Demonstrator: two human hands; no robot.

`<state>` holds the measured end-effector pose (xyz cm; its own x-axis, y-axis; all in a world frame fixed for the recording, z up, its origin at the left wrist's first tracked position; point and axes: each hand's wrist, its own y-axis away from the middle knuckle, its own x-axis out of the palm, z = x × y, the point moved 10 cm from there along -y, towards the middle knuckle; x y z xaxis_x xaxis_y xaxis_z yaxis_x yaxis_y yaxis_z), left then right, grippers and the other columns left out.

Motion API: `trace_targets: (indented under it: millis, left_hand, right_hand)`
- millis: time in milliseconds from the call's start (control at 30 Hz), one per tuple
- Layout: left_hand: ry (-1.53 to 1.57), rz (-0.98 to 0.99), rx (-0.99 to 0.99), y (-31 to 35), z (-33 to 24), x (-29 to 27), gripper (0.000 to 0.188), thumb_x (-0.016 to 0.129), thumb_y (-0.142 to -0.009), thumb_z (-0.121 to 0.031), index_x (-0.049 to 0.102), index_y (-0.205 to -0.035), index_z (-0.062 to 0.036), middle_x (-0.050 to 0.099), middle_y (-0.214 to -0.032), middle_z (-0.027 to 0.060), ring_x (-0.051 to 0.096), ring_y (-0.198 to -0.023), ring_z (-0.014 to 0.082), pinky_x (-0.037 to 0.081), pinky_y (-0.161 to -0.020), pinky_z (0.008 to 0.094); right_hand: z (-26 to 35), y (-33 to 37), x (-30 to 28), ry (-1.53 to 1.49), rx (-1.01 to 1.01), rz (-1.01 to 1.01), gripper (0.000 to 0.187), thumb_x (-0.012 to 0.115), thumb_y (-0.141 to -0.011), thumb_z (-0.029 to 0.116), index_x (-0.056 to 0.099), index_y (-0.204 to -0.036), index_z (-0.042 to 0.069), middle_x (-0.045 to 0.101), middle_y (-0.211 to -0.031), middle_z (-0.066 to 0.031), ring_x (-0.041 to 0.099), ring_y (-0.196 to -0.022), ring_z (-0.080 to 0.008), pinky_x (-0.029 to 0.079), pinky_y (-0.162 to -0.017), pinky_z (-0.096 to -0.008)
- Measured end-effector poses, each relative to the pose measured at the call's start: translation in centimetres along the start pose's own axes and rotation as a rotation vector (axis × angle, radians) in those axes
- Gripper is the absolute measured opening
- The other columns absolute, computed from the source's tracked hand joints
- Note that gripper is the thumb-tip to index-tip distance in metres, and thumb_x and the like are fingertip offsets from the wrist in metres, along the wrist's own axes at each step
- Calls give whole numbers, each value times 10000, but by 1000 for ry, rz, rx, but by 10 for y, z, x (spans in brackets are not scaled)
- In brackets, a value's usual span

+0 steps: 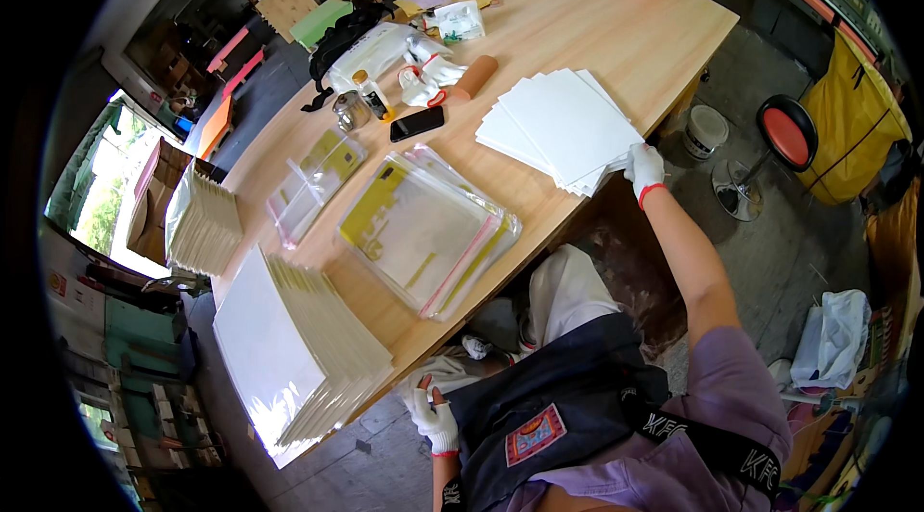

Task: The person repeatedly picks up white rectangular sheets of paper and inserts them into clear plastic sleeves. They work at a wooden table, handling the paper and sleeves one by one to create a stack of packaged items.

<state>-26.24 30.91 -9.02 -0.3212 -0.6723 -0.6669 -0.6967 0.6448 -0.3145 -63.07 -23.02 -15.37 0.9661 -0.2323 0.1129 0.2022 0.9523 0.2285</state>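
At the table's near edge, my right hand, in a white glove with a red cuff, grips the right corner of the white sheets. These lie in a loosely fanned pile. My left hand, in a white glove with some bare fingertips, rests low by my lap, off the table. Its visible fingers are apart and I see nothing in them. Between the hands lies a pile of clear plastic sleeves with yellow-green printing. A thick stack of filled white packets stands at the table's left corner.
More sleeves and another packet stack are at the left. Farther back are a phone, a jar, a bottle, a brown roll and spare gloves. A stool and bucket stand right.
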Motion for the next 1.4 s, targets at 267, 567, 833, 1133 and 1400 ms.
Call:
trace_targets:
  millis: [267,567,833,1133,1400]
  left_hand:
    - [-119,67,335,-43,-59,19,259,572,-756,-7,613,-1010,-27,585,-1102,156,521,-1072,341,401,-920,397]
    - [-395,357,286,-162,-87,95,351,629,-716,-174,586,-1057,-102,558,-990,114,529,-974,283,440,-840,405]
    - [-514,311,214,-187,-54,98,270,603,-719,-126,551,-984,-127,538,-1011,75,524,-963,285,475,-747,401]
    - [-318,132,229,-183,-52,77,203,514,-722,-28,590,-886,-121,574,-918,45,548,-895,275,459,-743,373]
    - [55,285,303,-192,-74,64,295,455,-740,60,603,-952,-82,546,-808,90,514,-672,237,436,-626,302]
  right_hand:
    - [24,1,27,-491,-47,-113,70,576,-830,143,541,-856,88,471,-650,18,437,-494,-78,319,-392,-214]
    - [17,47,101,-328,63,168,150,567,-846,191,520,-917,68,556,-659,-75,469,-429,-127,363,-341,-259]
    - [29,157,60,-313,288,602,196,535,-825,205,545,-942,48,548,-611,-11,436,-350,-82,343,-301,-223]
    - [-41,219,16,-60,531,554,189,529,-833,272,535,-834,83,527,-525,1,385,-293,-58,241,-247,-185]
    - [-50,238,31,-304,493,468,178,510,-862,212,536,-868,36,554,-602,-13,402,-329,-57,269,-295,-181]
